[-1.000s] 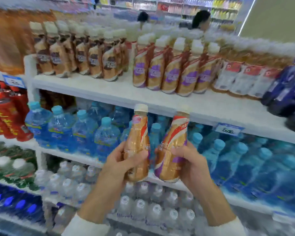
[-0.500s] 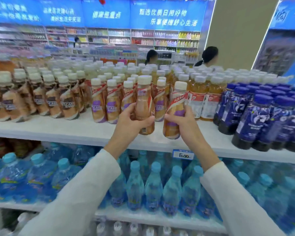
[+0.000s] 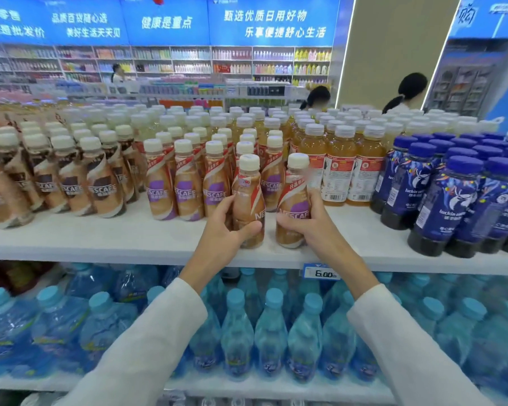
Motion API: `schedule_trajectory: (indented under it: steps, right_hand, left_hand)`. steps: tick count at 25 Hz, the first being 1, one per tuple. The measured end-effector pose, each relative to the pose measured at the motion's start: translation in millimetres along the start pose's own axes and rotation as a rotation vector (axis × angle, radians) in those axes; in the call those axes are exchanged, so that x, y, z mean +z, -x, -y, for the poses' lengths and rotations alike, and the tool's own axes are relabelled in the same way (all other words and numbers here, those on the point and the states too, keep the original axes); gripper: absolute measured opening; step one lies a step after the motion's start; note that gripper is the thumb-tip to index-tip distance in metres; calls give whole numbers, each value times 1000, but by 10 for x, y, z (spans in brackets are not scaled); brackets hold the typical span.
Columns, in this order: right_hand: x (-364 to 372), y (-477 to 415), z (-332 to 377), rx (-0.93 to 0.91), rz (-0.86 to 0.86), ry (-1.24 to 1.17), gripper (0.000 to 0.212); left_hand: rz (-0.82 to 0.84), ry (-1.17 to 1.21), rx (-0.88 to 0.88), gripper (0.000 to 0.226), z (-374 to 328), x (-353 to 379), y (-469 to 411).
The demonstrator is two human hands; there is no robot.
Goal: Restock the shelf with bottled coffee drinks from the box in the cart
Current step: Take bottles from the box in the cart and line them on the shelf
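Setting: we face a white shelf (image 3: pixel 100 241) in a shop's drinks aisle, crowded with bottles.
Nearest: blue-capped water bottles (image 3: pixel 270 332) fill the tier below, and a price tag (image 3: pixel 321 272) reading 6.00 sits on the shelf's front edge.
Hands: our left hand (image 3: pixel 220 230) wraps the left coffee bottle (image 3: pixel 248 200) and our right hand (image 3: pixel 308 227) wraps the right coffee bottle (image 3: pixel 294 206), fingers curled round each body.
Task's thing: both bottles are upright, side by side and just apart, low on the shelf's front strip, directly before the purple-label Nescafé rows (image 3: pixel 188 186).
Neighbours: brown-label Nescafé bottles (image 3: pixel 71 183) stand to the left, amber tea bottles (image 3: pixel 340 168) and dark-blue Luckin bottles (image 3: pixel 452 200) to the right.
Progress: we judge this pair nearly placed but not yet released. The rows behind look several deep, with bare front strip beside them. The box and cart are out of view, so we cannot tell how many remain.
Far: two people (image 3: pixel 408 89) stand beyond, under blue banners (image 3: pixel 264 22).
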State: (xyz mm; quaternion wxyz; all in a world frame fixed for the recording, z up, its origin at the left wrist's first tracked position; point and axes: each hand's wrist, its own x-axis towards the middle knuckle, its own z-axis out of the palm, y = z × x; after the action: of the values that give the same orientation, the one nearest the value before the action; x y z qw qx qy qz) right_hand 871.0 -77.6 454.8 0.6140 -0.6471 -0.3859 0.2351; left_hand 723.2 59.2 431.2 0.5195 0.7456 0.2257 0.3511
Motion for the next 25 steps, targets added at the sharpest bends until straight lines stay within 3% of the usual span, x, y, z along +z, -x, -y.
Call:
schedule_trajectory:
  steps: [3,6,8,12,15,19,25]
  right_hand:
    - [-78,69,-80,19,42,120,78]
    - [-101,103,-113,-21,-31,177,72]
    - [-86,100,-127,-43,-59,200,68]
    - [-39,102,-150,-73,-72,228,66]
    - [-31,112,-128,-63,-59,248,69]
    - [2,187,-122,-65,-112,274,81]
    - [179,160,-136,-42,-268,337,67]
  left_hand:
    - [-11,-33,-10,74,-40,30,57]
    - [-143,-192,-13,93,-131,132,80]
    - [-192,-217,-29,90,-129,159,74]
    - [-17,2,-87,66,-33,20,33]
    - [34,19,-53,60,2,-25,50]
    - [-121,-110,18,70,-57,86,148]
    - [-255,-222,78,74,57,121,169]
